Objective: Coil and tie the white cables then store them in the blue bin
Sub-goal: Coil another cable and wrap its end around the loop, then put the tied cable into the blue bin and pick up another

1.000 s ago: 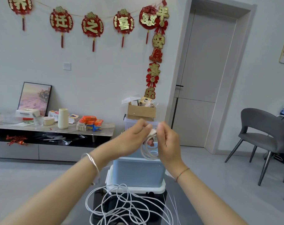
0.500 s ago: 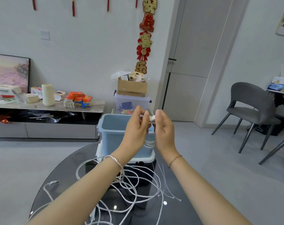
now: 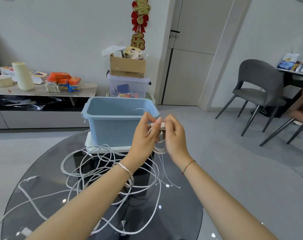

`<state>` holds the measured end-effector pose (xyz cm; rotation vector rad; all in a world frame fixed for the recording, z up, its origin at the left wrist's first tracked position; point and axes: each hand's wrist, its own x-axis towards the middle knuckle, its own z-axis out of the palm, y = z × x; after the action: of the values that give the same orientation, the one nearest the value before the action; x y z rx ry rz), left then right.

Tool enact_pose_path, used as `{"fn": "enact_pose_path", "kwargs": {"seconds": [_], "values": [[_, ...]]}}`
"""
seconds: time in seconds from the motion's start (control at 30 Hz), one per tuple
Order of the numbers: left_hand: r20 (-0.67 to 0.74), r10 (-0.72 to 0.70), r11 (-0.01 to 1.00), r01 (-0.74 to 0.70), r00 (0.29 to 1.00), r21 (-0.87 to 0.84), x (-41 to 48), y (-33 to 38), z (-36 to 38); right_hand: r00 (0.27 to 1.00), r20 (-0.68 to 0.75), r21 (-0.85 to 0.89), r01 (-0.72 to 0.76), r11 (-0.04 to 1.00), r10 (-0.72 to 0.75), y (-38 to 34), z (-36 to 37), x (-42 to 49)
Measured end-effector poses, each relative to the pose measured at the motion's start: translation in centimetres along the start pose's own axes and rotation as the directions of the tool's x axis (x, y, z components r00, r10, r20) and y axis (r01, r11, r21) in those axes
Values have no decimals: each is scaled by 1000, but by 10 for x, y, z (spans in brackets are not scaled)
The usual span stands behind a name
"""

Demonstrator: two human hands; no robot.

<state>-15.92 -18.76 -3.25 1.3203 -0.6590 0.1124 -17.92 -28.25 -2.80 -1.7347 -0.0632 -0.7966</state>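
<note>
Small coiled cable (image 3: 158, 144), near side of blue bin (image 3: 112, 125): left hand (image 3: 143, 137) and right hand (image 3: 175, 137) both pinch its plug end. Loose cables (image 3: 95, 170) lie tangled on table (image 3: 182, 205). Risk: slackened pinch lets coil spring open before tying.

Coiled cable (image 3: 160, 150) half hidden between left hand (image 3: 143, 136) and right hand (image 3: 175, 138), loose cables (image 3: 102, 170) cropped bottom-left

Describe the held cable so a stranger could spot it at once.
On the round glass table stands a blue bin. Before it, the left hand and right hand pinch a small white coil. Unlike the loose cables sprawled below, it is wound up and lifted.
</note>
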Motion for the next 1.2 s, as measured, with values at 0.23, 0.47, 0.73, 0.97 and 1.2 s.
{"fn": "enact_pose_path", "kwargs": {"seconds": [0.23,0.47,0.73,0.97,1.2], "values": [[71,-160,987,160,985,8,-11,-35,1,928,265,-172,-221,960,261,33,-36,-10],[47,-248,968,246,968,42,-20,-58,3,886,190,-316,-352,881,422,89,-73,-32],[-45,-309,951,309,950,10,-25,-73,-10,756,226,-681,-327,655,614,133,-76,-51],[-51,-330,943,331,943,14,-31,-74,-12,749,264,-930,30,366,607,120,-57,-48],[-68,-330,944,330,942,-10,-33,-66,-19,705,245,-965,113,236,665,115,-51,-48]]}}
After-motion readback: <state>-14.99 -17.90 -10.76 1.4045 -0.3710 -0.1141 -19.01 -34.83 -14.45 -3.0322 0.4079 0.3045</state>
